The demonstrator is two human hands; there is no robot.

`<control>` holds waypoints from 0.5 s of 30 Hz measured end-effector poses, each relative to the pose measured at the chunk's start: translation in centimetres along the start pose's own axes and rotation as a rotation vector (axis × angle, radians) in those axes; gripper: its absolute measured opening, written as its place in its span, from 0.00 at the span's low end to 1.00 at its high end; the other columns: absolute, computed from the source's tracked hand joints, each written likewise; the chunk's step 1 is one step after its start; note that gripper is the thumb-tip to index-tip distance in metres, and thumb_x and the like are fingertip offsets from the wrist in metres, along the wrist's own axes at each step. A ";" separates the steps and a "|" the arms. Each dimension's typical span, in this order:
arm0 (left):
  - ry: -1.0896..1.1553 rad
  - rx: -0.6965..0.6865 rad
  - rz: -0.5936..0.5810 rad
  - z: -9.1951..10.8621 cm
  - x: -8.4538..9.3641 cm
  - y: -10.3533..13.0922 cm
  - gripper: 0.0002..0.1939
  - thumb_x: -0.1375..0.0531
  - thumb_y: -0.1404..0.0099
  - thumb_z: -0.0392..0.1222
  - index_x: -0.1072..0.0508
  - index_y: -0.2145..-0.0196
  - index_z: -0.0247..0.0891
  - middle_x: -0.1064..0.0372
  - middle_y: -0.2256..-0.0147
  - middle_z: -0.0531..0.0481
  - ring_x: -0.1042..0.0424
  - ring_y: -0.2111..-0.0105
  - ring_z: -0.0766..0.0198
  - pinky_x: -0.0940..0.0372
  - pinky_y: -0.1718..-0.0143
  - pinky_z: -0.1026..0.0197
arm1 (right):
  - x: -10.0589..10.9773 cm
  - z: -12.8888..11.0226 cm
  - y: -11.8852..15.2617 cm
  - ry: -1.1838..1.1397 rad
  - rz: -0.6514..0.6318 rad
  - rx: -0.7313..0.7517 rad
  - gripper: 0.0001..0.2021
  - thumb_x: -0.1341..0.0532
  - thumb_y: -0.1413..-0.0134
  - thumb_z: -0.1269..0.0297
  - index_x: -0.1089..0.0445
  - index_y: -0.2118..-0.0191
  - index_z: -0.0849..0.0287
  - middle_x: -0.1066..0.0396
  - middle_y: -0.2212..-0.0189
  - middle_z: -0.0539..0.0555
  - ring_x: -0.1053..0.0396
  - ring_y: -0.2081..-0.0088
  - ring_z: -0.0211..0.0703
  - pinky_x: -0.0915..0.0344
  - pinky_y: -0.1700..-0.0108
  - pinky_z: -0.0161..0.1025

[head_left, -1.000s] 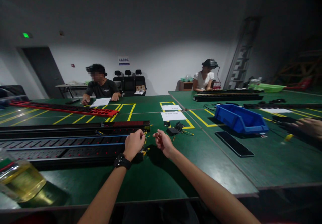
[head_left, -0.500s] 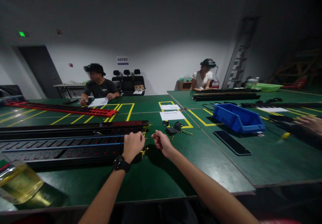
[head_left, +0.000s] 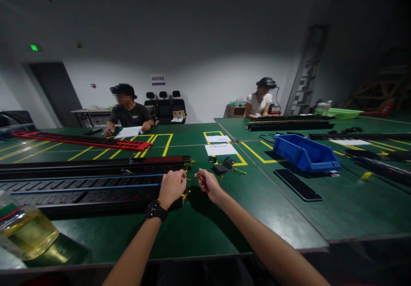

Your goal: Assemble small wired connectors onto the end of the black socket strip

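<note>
My left hand (head_left: 173,186), with a black watch on its wrist, rests over the right end of a long black rail (head_left: 96,197) set with rows of sockets and red dots. Its fingers are bent and pressed together; a thin brass-coloured piece (head_left: 188,179) shows at the fingertips, too small to name. Yellow wire ends (head_left: 185,194) stick out of the rail beside it. Just to the right, apart from the rail, my right hand (head_left: 208,184) hovers with fingers curled and thumb against them. Whatever it holds, if anything, is hidden.
Small black parts (head_left: 224,165) and screws (head_left: 221,177) lie beyond my right hand. Farther right are a phone (head_left: 298,185) and a blue bin (head_left: 305,153). A bottle of yellow liquid (head_left: 30,230) stands near left. Two people sit across the table, near a red rail (head_left: 80,140).
Another person's hand at the right edge has gone out of view. The whole view has shifted slightly; my hands keep nearly the same place and pose.
</note>
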State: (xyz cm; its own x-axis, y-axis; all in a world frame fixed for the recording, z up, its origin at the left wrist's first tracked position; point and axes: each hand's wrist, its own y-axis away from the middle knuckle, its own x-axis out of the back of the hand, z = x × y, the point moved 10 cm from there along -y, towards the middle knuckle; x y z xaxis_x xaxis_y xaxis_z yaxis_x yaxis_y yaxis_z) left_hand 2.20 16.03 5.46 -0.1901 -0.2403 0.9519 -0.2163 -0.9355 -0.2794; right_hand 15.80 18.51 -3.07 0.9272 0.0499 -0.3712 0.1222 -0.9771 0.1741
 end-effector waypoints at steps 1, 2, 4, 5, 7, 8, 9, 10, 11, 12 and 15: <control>0.008 -0.004 -0.004 0.0 0.0 0.0 0.13 0.48 0.29 0.37 0.23 0.59 0.43 0.21 0.59 0.47 0.26 0.55 0.53 0.38 0.54 0.55 | 0.0 0.0 0.0 -0.004 0.001 0.004 0.17 0.37 0.44 0.49 0.29 0.70 0.60 0.43 0.84 0.42 0.51 0.84 0.29 0.59 0.80 0.32; 0.016 -0.007 -0.006 0.1 0.0 0.0 0.13 0.48 0.29 0.37 0.23 0.59 0.43 0.21 0.60 0.47 0.26 0.55 0.53 0.38 0.54 0.55 | 0.0 0.0 0.0 -0.004 0.002 0.007 0.17 0.37 0.45 0.49 0.29 0.71 0.60 0.43 0.84 0.42 0.51 0.84 0.29 0.59 0.80 0.32; 0.027 -0.009 0.000 0.1 0.0 0.1 0.13 0.47 0.29 0.37 0.22 0.59 0.44 0.20 0.59 0.48 0.25 0.55 0.54 0.37 0.54 0.56 | 0.0 0.0 0.0 0.010 -0.001 0.014 0.17 0.37 0.45 0.49 0.29 0.71 0.60 0.43 0.85 0.42 0.51 0.85 0.29 0.59 0.80 0.32; 0.031 -0.009 0.004 0.1 0.1 0.1 0.13 0.47 0.29 0.37 0.22 0.59 0.44 0.20 0.59 0.48 0.25 0.55 0.54 0.37 0.54 0.56 | 0.1 0.0 0.0 0.016 -0.001 0.017 0.17 0.37 0.45 0.49 0.29 0.71 0.60 0.43 0.85 0.42 0.50 0.85 0.29 0.59 0.80 0.32; 0.034 -0.013 0.010 0.1 0.1 0.1 0.14 0.47 0.29 0.36 0.21 0.60 0.44 0.20 0.60 0.48 0.25 0.55 0.54 0.37 0.54 0.56 | 0.2 0.1 -0.1 0.019 0.002 0.026 0.17 0.36 0.46 0.49 0.29 0.71 0.60 0.42 0.85 0.42 0.50 0.85 0.29 0.58 0.80 0.32; 0.033 -0.016 0.012 0.1 0.1 0.1 0.14 0.47 0.29 0.36 0.21 0.60 0.44 0.20 0.60 0.48 0.25 0.55 0.54 0.37 0.53 0.56 | 0.2 0.1 -0.2 0.015 0.000 0.032 0.17 0.36 0.46 0.49 0.28 0.71 0.60 0.42 0.85 0.42 0.50 0.85 0.30 0.57 0.80 0.32; 0.031 -0.019 0.013 0.2 0.1 0.2 0.14 0.47 0.29 0.36 0.21 0.60 0.44 0.20 0.60 0.48 0.25 0.55 0.54 0.37 0.53 0.56 | 0.2 0.2 -0.2 0.009 -0.002 0.036 0.17 0.36 0.46 0.49 0.28 0.70 0.60 0.42 0.85 0.42 0.49 0.84 0.30 0.57 0.80 0.32; 0.029 -0.019 0.015 0.2 0.1 0.2 0.14 0.47 0.29 0.36 0.21 0.60 0.44 0.20 0.60 0.48 0.25 0.55 0.54 0.37 0.54 0.56 | 0.2 0.2 -0.2 0.004 -0.005 0.037 0.16 0.36 0.46 0.49 0.28 0.70 0.59 0.42 0.85 0.42 0.49 0.84 0.30 0.57 0.80 0.32; 0.029 -0.018 0.017 0.2 0.2 0.2 0.14 0.47 0.30 0.36 0.21 0.60 0.43 0.20 0.61 0.48 0.25 0.55 0.54 0.37 0.54 0.56 | 0.2 0.3 -0.2 0.000 -0.007 0.033 0.16 0.36 0.46 0.49 0.28 0.70 0.59 0.42 0.85 0.42 0.49 0.84 0.30 0.57 0.80 0.32; 0.031 -0.016 0.020 0.2 0.2 0.3 0.13 0.47 0.30 0.36 0.21 0.60 0.43 0.20 0.61 0.48 0.25 0.55 0.54 0.37 0.54 0.57 | 0.2 0.3 -0.3 -0.001 -0.008 0.028 0.16 0.36 0.46 0.49 0.28 0.70 0.59 0.42 0.85 0.42 0.49 0.84 0.30 0.57 0.80 0.32; 0.038 -0.009 0.025 0.2 0.3 0.3 0.14 0.47 0.30 0.36 0.21 0.60 0.44 0.20 0.61 0.48 0.25 0.56 0.55 0.37 0.55 0.57 | 0.3 0.4 -0.3 0.001 0.000 0.018 0.16 0.36 0.46 0.50 0.28 0.70 0.60 0.43 0.85 0.42 0.49 0.85 0.30 0.57 0.80 0.32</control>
State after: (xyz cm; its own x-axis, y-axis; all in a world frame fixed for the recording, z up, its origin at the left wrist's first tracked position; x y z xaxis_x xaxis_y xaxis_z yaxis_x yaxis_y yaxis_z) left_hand 2.25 15.59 5.70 -0.2318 -0.2538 0.9391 -0.2196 -0.9268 -0.3047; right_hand 15.87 18.70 -3.59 0.9274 0.0501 -0.3706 0.1161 -0.9806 0.1578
